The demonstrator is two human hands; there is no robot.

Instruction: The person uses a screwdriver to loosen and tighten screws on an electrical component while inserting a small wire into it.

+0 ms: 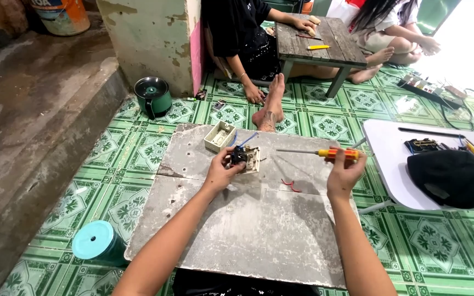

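Note:
My left hand [222, 171] grips a wall switch module [246, 158], cream-coloured with a dark back and blue wires leading off it. It is raised just above a grey concrete slab [248, 230]. My right hand [345, 171] holds an orange-handled screwdriver [319, 153] level, its metal tip pointing left toward the switch with a gap between them. An open cream mounting box [220, 136] lies on the slab behind the switch. A short red wire [289, 185] lies on the slab between my hands.
A white folding tray [390, 164] at right carries a black cap [449, 177] and tools. A teal cylinder [95, 242] stands at the slab's left front. A green pot [152, 96] sits by the wall. Two people sit by a low wooden table [320, 41] ahead.

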